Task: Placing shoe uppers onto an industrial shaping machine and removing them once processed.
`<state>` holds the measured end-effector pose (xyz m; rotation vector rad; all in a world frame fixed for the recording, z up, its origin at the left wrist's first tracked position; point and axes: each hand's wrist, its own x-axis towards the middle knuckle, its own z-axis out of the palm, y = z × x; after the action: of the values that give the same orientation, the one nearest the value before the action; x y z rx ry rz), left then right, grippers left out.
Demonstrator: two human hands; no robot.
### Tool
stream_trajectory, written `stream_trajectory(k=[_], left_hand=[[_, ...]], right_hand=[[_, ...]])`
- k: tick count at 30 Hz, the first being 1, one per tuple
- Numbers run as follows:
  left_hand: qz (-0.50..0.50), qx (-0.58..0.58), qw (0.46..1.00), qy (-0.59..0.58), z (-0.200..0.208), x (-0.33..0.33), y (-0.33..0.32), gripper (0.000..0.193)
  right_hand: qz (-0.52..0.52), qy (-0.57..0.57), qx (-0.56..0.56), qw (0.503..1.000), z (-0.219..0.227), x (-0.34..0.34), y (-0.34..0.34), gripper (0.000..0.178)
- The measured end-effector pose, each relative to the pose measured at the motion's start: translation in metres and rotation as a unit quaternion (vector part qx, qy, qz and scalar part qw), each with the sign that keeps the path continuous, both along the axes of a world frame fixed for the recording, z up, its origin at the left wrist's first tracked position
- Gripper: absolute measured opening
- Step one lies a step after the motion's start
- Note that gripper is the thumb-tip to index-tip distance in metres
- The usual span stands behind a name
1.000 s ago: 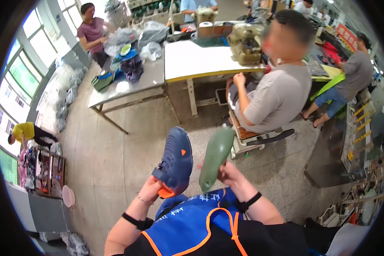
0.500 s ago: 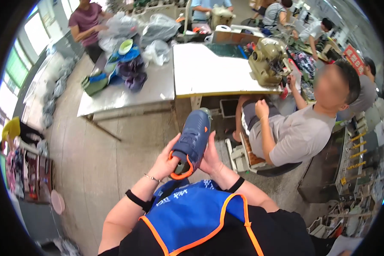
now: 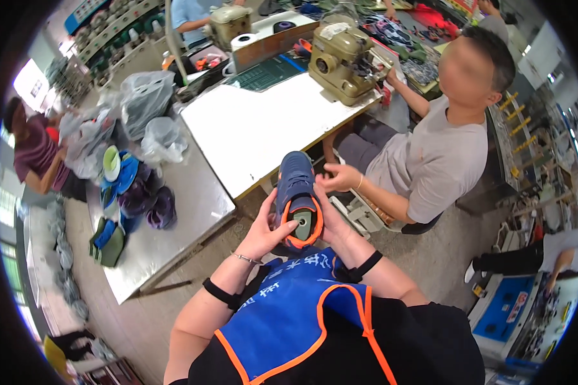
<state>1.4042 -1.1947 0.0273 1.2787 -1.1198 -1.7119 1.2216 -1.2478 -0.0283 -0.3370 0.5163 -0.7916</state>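
A navy sneaker (image 3: 296, 176) with an orange collar is held in front of my body, its toe pointing away from me. Inside its opening sits a green shoe last (image 3: 304, 226) with a round hole. My left hand (image 3: 261, 228) is closed around the shoe's left side, the thumb lying over the collar onto the last. Along the right side, my right hand (image 3: 331, 221) grips the shoe; some of its fingers are hidden beneath. A seated co-worker's hand (image 3: 341, 178) is just right of the shoe's front; whether it touches the shoe I cannot tell.
Ahead stands a white-topped table (image 3: 237, 135) with a tan sewing machine (image 3: 341, 63). A metal table (image 3: 199, 192) at left carries plastic bags (image 3: 146, 106) and dark purple shoe uppers (image 3: 160, 206). The co-worker in grey (image 3: 437, 154) sits close on the right.
My view has swung to the right. The shoe has turned so its opening and last show more fully, and my left thumb now lies on the last. The co-worker's hand has come toward the shoe.
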Motion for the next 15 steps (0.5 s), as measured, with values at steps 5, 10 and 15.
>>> stream_trajectory(k=[5,10,15], left_hand=[[-0.006,0.004,1.000,0.002,-0.033,-0.001,-0.058,0.084],[-0.001,0.145,0.986,0.077,-0.029,0.006,-0.129,0.054],[0.034,0.183,0.972,0.144,-0.094,0.008,-0.235,0.045]], right_hand=[[-0.069,0.040,0.049,0.996,-0.045,0.007,-0.049,0.051],[-0.026,0.023,0.096,0.995,-0.039,0.028,-0.107,0.057],[-0.092,0.133,0.020,0.987,-0.019,0.001,-0.154,0.058]])
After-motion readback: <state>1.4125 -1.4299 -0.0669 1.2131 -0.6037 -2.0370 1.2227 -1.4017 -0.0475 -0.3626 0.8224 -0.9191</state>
